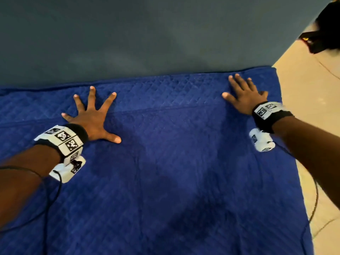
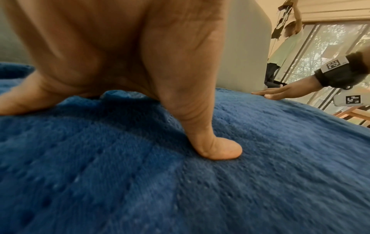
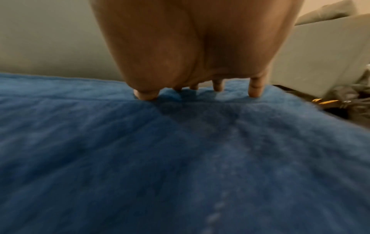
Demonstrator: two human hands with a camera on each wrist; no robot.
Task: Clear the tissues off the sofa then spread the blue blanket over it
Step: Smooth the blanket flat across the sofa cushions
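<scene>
The blue quilted blanket (image 1: 174, 172) lies flat over the sofa seat, its far edge against the grey backrest (image 1: 147, 37). My left hand (image 1: 93, 116) presses on it at the left with fingers spread wide and straight; in the left wrist view the thumb (image 2: 216, 150) pushes into the blue blanket (image 2: 200, 190). My right hand (image 1: 244, 94) lies flat near the blanket's far right corner, fingers straight; the right wrist view shows its fingertips (image 3: 254, 93) touching the blanket (image 3: 180, 158). No tissues are in view.
Beige floor tiles (image 1: 312, 92) run along the sofa's right side. A dark object (image 1: 323, 30) sits at the upper right. In the left wrist view another person (image 2: 288, 41) stands by a window. A grey cushion (image 3: 320, 52) stands to the right.
</scene>
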